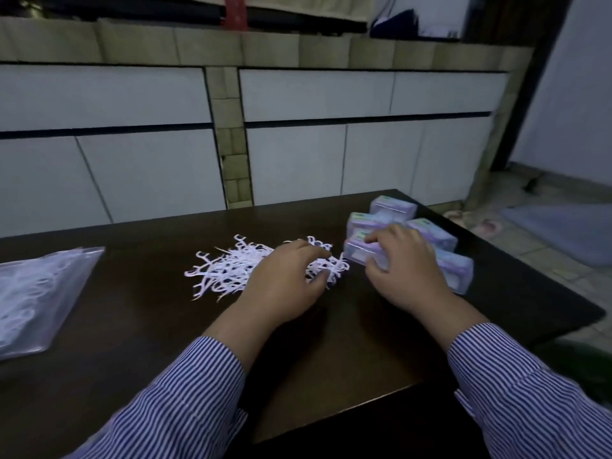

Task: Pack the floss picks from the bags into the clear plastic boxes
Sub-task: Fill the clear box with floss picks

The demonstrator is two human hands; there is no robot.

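Two striped sleeves [185, 395] reach forward from the near edge of a dark wooden table [139, 332], one on each side. Just beyond them the left hand [281, 276] rests palm down on the right part of a loose heap of white floss picks [228, 270], its fingers curved over the pile; whether they pinch any picks, I cannot tell from where I stand. The heap lies spread flat near the middle of the table. Beside it, the right hand [404, 273] grips the nearest clear plastic box [359, 255], with the thumb on the box's near side and the fingers curled over its top. That box sits at the left front of a cluster of similar clear plastic boxes [430, 233] with lilac labels, packed close together toward the table's right far corner; one of them [458, 270] pokes out to the right of the hand. Far over on the left, well apart from the heap, a clear plastic bag [43, 293] lies flat on the table with more white picks showing through it. Behind the table stands a run of white cabinet doors [314, 94] with tan tiled edging between and above them. To the right, a tiled floor [543, 246] shows a pair of pink slippers [477, 223] and a pale mat [563, 233].
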